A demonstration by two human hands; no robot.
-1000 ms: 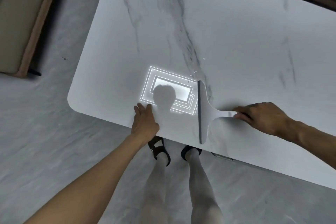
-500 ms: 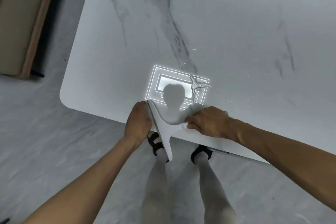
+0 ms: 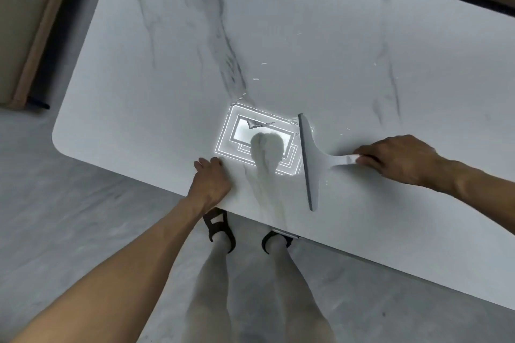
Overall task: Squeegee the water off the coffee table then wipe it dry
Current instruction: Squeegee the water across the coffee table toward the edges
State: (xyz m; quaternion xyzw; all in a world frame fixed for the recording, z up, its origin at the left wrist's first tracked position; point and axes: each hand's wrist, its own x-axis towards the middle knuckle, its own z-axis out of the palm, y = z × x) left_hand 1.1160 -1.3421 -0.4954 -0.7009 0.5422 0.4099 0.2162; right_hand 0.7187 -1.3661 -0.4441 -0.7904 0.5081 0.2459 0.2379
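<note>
Both hands flank the squeegee [image 3: 309,164]: right hand [image 3: 401,159] grips, apparently; left hand [image 3: 211,181] apart.

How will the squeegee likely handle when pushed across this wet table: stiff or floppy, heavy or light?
Probably light: the right hand holds the squeegee by its thin handle end alone. Its white body looks like moulded plastic, so likely stiff; only the dark blade edge may flex. On the glossy table it should slide easily.
</note>
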